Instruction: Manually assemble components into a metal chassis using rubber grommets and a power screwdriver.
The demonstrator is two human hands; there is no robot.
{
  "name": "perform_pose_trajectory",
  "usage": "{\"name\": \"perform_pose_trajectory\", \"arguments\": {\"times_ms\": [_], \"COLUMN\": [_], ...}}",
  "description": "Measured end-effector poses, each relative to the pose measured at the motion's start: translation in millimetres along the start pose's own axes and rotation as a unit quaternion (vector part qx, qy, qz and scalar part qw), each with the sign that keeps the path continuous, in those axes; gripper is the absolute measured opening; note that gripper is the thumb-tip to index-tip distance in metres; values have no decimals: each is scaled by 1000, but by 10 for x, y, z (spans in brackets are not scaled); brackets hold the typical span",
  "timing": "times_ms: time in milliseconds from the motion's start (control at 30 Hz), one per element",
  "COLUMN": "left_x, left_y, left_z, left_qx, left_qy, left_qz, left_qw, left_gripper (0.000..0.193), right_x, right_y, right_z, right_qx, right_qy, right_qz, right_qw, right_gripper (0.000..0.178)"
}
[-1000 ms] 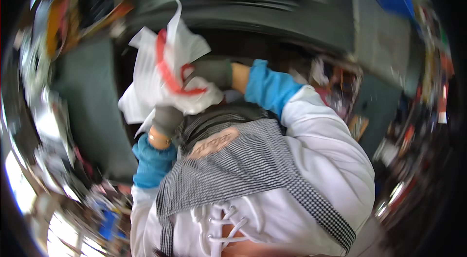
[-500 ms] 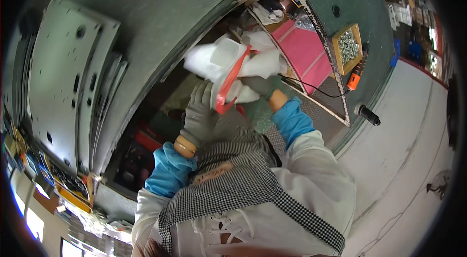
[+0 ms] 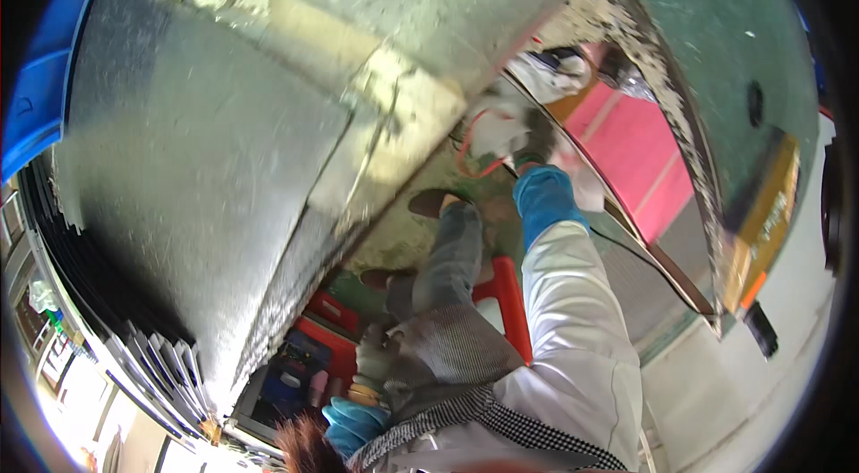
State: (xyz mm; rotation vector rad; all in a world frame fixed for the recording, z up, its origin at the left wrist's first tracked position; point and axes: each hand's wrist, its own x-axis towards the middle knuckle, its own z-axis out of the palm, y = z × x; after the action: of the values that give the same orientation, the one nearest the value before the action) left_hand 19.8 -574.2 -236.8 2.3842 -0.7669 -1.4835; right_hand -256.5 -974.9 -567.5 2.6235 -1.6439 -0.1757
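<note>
My right hand (image 3: 537, 140), in a dark grey glove, reaches far out under the edge of the bench. It grips a white bag-like bundle (image 3: 497, 133) with a red strap (image 3: 467, 155) hanging in a loop; both are smeared by motion. Beside this hand, inside the open cabinet, is a pink panel (image 3: 637, 151). My left hand (image 3: 379, 353), in a grey glove, is drawn back low beside my checked apron (image 3: 456, 339). Its fingers are blurred, and nothing can be made out in them.
A grey metal-topped bench (image 3: 206, 115) spans the left. Red stool parts (image 3: 510, 303) are near my legs. On the green surface (image 3: 725, 34) at right stands a yellowish box (image 3: 765, 213), beside a black cylinder (image 3: 761, 332). A black cable (image 3: 631, 249) crosses the cabinet. A blue bin (image 3: 40, 61) edges in.
The view has tilted as I lean down. My right arm has stretched away with the white bundle, lower and farther under the bench. My left hand has left the bundle and come back toward my lap.
</note>
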Motion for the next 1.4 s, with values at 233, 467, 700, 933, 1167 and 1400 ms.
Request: {"name": "perform_pose_trajectory", "arguments": {"times_ms": [233, 467, 700, 933, 1167, 1400], "left_x": [228, 328, 12, -346, -1238, -2227], "left_y": [46, 576, 1115, 1446, 1392, 50], "left_z": [329, 317, -239, -901, -2202, -3683], "left_qx": [-41, -117, -98, -83, -21, -184], "left_qy": [-73, -134, -25, 27, 159, 556], "left_qz": [-52, -22, -10, 71, 189, 182], "left_qw": [995, 984, 995, 994, 969, 790], "left_gripper": [37, 38, 45, 53, 52, 39], "right_x": [749, 732, -255, -611, 274, 1047], "right_y": [-401, 100, 291, 675, -1099, -2895], "right_z": [678, 451, -1038, -2111, -4687, -6607], "right_qx": [308, 488, 305, 257, 439, 698], "right_qy": [-115, -189, -256, -237, -442, -181], "right_qz": [93, 209, 125, 139, -207, -202], "right_qw": [940, 827, 909, 926, 755, 662], "right_gripper": [46, 50, 108, 73, 42, 52]}}
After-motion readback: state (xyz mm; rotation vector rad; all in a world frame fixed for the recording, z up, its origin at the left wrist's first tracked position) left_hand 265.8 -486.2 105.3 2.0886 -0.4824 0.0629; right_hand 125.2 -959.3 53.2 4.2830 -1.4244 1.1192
